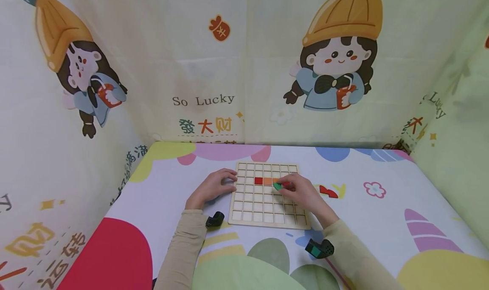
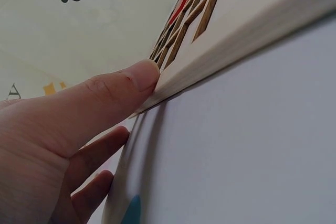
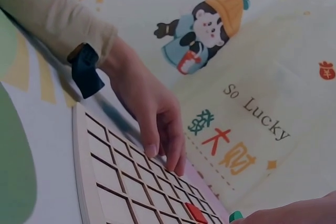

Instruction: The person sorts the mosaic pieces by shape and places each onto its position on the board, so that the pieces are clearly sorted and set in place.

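Note:
A wooden grid board (image 1: 263,225) lies on the table with square cells. In one of its upper rows are a red tile (image 1: 258,181), an orange tile (image 1: 268,181) and more coloured pieces partly covered by my right hand (image 1: 303,192). That hand pinches a small green piece (image 1: 277,187) just over the row. My left hand (image 1: 214,185) rests at the board's left edge; in the left wrist view its thumb (image 2: 113,90) touches the board's rim (image 2: 220,53), with the fingers loosely bent. A sliver of the green piece (image 3: 236,216) shows in the right wrist view.
Loose red pieces (image 1: 328,191) lie on the patterned tablecloth (image 1: 359,213) right of the board. Each wrist wears a black device, the left one (image 1: 215,219) beside the board's lower left corner, the right one (image 1: 319,248) below its lower right. Printed cloth (image 1: 263,120) hangs behind.

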Action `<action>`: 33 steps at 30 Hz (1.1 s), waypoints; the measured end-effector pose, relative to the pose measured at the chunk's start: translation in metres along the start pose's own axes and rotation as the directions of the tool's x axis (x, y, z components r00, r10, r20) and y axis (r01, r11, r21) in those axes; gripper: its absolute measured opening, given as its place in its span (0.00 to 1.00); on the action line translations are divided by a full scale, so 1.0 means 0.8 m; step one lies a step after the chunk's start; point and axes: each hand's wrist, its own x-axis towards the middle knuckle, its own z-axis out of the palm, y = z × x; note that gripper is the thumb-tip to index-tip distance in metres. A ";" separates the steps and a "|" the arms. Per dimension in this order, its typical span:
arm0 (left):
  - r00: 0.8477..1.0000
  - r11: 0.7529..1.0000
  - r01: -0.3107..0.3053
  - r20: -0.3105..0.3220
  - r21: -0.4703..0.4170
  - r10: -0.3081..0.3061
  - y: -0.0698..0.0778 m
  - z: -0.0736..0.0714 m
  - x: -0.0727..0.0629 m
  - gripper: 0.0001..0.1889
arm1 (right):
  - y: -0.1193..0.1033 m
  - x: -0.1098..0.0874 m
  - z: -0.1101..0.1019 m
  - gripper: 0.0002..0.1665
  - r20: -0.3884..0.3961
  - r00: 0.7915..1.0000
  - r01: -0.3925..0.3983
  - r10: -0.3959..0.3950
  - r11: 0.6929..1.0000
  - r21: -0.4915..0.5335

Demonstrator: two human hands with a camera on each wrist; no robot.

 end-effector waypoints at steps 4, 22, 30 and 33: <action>1.000 1.000 0.008 -0.002 -0.004 -0.008 0.002 0.000 -0.001 0.14 | -0.002 0.003 0.003 0.17 -0.001 1.000 0.005 -0.005 1.000 0.007; 1.000 1.000 0.016 -0.006 -0.019 -0.016 -0.001 0.002 -0.001 0.14 | -0.016 0.018 0.028 0.16 0.027 0.994 -0.103 0.101 0.991 0.085; 1.000 1.000 0.004 -0.008 -0.020 -0.005 -0.002 0.001 0.000 0.14 | -0.020 0.025 0.042 0.15 0.022 0.991 -0.132 0.131 0.987 0.091; 1.000 1.000 0.011 -0.006 -0.022 -0.011 -0.001 0.001 0.000 0.14 | -0.021 0.026 0.046 0.13 0.028 0.992 -0.125 0.123 0.988 0.089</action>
